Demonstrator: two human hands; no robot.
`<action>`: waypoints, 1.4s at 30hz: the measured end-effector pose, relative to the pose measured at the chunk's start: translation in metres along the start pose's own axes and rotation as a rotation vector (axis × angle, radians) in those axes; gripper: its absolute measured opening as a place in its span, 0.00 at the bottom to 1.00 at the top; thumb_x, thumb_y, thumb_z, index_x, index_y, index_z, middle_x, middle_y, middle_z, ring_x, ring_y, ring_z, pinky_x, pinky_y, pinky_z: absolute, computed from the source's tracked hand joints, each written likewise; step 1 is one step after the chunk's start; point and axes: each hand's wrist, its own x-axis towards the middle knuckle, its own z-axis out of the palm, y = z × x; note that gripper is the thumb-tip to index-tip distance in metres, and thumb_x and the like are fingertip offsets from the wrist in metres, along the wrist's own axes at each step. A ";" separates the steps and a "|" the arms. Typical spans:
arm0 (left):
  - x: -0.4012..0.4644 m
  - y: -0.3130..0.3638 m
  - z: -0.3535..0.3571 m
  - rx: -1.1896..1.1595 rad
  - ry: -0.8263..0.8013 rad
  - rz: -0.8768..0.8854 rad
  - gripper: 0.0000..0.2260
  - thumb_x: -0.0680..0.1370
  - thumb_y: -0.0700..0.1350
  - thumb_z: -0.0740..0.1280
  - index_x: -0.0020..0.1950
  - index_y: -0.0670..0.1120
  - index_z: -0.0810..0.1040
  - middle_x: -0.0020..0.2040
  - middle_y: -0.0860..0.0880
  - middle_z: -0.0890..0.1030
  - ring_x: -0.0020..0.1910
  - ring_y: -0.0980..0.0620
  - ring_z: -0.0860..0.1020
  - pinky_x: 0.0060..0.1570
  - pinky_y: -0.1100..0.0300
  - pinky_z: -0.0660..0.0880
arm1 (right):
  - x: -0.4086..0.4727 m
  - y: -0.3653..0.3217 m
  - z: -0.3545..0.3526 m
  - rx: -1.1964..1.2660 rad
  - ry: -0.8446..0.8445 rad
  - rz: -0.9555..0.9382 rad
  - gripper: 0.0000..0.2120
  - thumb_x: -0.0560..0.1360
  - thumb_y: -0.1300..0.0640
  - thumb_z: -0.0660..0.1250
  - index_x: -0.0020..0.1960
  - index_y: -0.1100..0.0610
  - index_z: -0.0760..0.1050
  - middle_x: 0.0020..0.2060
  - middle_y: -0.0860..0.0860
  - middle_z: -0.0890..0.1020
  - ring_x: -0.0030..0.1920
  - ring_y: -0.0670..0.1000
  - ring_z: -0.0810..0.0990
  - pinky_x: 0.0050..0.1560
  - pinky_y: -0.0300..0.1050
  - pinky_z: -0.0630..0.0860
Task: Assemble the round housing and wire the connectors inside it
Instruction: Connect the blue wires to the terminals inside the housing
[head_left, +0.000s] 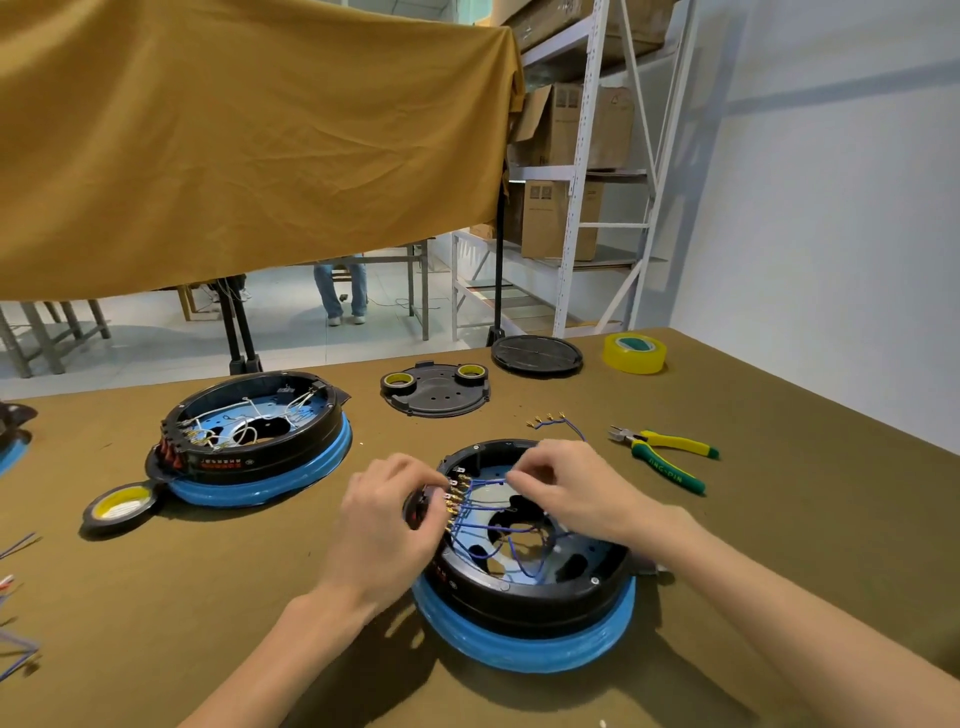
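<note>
Bracing the rigid round black plastic housing (524, 582) at its left rim, the left hand (387, 525) grips it while the right hand (563, 486) pinches a limp thin blue wire (485, 486) — best held near its stiff brass terminal.

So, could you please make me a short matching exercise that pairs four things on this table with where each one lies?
Things:
1. pliers
2. clear tape roll
3. loose blue wires
4. white-wired housing

Places:
A. far right corner of the table
B. left of the hands
C. right of the near housing
D. just behind the near housing

Pairs: 1-C, 2-A, 3-D, 4-B
</note>
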 end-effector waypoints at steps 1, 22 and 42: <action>0.002 0.005 0.000 -0.015 -0.085 0.029 0.05 0.78 0.50 0.68 0.52 0.55 0.83 0.48 0.62 0.79 0.53 0.61 0.75 0.56 0.62 0.67 | -0.001 0.008 -0.007 -0.048 -0.019 0.009 0.13 0.81 0.45 0.66 0.53 0.52 0.85 0.44 0.42 0.80 0.44 0.41 0.77 0.46 0.43 0.75; 0.003 0.017 -0.004 -0.040 -0.303 -0.005 0.07 0.77 0.60 0.69 0.42 0.60 0.79 0.37 0.62 0.79 0.46 0.61 0.76 0.57 0.67 0.63 | 0.006 0.018 -0.036 0.180 -0.293 0.028 0.05 0.76 0.60 0.74 0.52 0.55 0.86 0.44 0.48 0.88 0.46 0.46 0.87 0.55 0.46 0.83; 0.011 0.012 -0.007 -0.020 -0.471 0.039 0.13 0.76 0.64 0.68 0.44 0.58 0.86 0.46 0.74 0.77 0.54 0.69 0.66 0.60 0.62 0.56 | 0.008 0.005 -0.012 0.342 -0.193 0.089 0.03 0.73 0.64 0.76 0.46 0.59 0.85 0.36 0.53 0.87 0.35 0.50 0.85 0.38 0.39 0.80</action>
